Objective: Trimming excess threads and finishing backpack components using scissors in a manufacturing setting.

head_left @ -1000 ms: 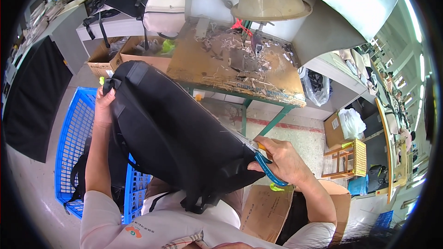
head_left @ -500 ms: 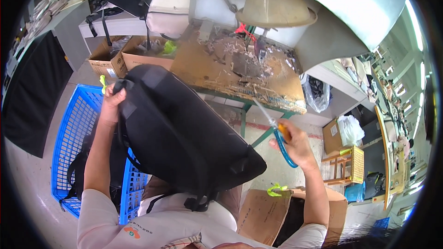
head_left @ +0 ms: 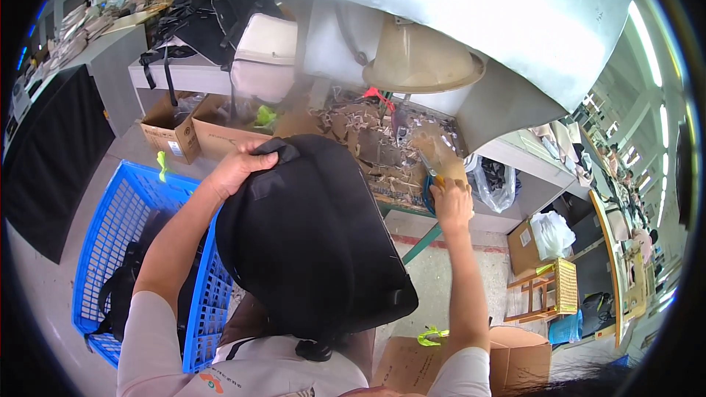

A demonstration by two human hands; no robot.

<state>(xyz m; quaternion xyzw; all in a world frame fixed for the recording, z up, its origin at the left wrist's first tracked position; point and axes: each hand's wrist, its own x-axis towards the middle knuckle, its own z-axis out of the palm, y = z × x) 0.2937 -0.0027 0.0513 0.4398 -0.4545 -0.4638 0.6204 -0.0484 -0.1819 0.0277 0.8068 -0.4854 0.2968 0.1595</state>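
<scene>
Head view: floor (head_left: 434, 268) gap right of black bag (head_left: 298, 239); right hand (head_left: 452, 204) extended near table (head_left: 440, 153) edge, fingers gripping blue-handled tool (head_left: 427, 192); left hand (head_left: 244, 166) clutching bag's top.

Left hand (head_left: 248, 167) clenched in a grip, left forearm (head_left: 176, 239) slanting up and inward; right hand (head_left: 454, 206) curled, right forearm (head_left: 468, 279) pointing straight ahead.

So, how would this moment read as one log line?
left hand: grips black bag | right hand: holds blue-handled tool near littered table | blue basket: left of bag
</scene>
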